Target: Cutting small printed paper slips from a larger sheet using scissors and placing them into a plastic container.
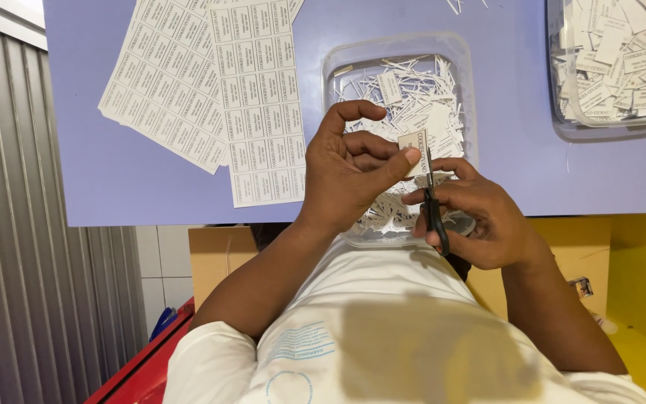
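Observation:
My left hand (349, 168) pinches a small white printed label (413, 143) between thumb and fingers, held upright over a clear plastic tray (398, 46). My right hand (476, 221) grips black-handled scissors (433, 206), whose blades point up and meet the label's right edge. The tray under both hands is full of thin white paper trimmings (413, 93) and a few cut labels.
Printed label sheets (211, 90) lie fanned out on the lilac table top (121, 179) at the left. A second clear tray (614, 63) heaped with cut labels stands at the far right. Below the table edge are a yellow surface (644, 299) and a corrugated metal wall (31, 262).

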